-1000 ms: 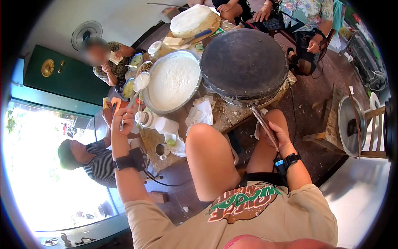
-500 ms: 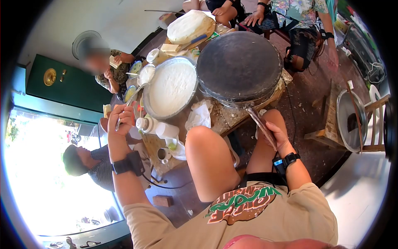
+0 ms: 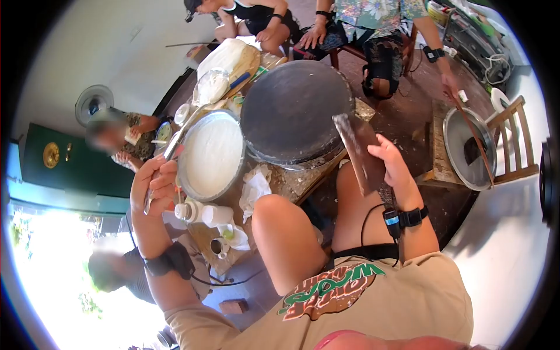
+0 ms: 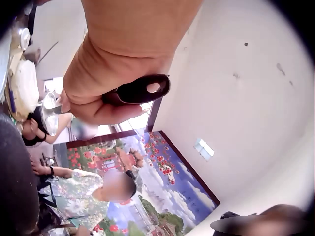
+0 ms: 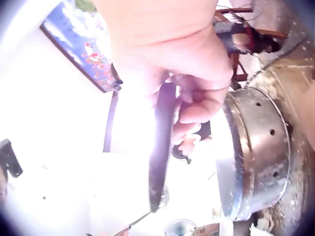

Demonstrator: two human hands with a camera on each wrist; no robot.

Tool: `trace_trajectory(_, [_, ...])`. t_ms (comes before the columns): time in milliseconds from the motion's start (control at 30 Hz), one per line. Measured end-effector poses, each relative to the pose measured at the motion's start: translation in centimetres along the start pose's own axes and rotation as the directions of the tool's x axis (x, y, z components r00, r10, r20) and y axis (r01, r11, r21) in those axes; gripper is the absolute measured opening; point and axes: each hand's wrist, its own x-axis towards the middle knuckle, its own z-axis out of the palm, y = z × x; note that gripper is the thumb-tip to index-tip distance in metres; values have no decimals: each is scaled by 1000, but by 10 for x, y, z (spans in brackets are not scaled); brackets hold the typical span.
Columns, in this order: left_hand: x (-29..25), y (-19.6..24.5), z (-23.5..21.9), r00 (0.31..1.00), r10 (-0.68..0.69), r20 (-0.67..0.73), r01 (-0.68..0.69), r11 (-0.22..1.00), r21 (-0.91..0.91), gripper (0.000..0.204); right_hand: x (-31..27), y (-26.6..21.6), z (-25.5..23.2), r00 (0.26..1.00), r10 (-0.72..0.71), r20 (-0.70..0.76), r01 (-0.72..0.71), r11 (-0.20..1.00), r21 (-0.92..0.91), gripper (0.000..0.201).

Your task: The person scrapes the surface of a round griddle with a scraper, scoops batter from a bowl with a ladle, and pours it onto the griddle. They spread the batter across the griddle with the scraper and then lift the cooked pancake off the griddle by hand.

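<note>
My left hand [image 3: 154,184] grips the long metal handle of a ladle [image 3: 211,87]. Its bowl, loaded with thick white batter, is raised beyond the basin [image 3: 234,181] of batter and overlaps the pale round stack behind. In the left wrist view, the handle's dark end [image 4: 142,91] pokes out below the curled fingers. My right hand [image 3: 394,163] holds a dark flat scraper board [image 3: 359,154], tilted, at the near right edge of a round black griddle [image 3: 297,111]. Edge-on in the right wrist view, this board [image 5: 162,152] sits between thumb and fingers.
White bottles [image 3: 216,216] and a metal mug [image 3: 219,248] stand on the low table's near left part. A pale round stack [image 3: 220,58] lies on a board at the back. To the right, a metal basin [image 3: 448,125] rests by a wooden chair [image 3: 528,131]. Several people sit around.
The ladle has swung away from me, past the basin's far side. My right hand has lifted the board and turned its broad face up. A person at the back now reaches to the metal basin.
</note>
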Motion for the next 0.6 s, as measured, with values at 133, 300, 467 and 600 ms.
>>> trace_trajectory(133, [27,-11,50,999,-21,45,21,1000,-1,38,27,-35,-17,956,-278,-95,188,827,-530,31])
trace_trajectory(300, [55,-16,62,983,-61,174,72,996,-57,47,92,-61,-1,840,-543,-12,78,143,-987,42])
trace_trajectory(467, [70,-17,79,984,-99,149,101,995,-1,47,199,-21,37,917,-400,-2,-18,-36,-999,37])
trace_trajectory(600, [79,-16,85,980,-130,150,121,991,64,46,242,-2,58,914,-406,-22,-59,-78,-995,30])
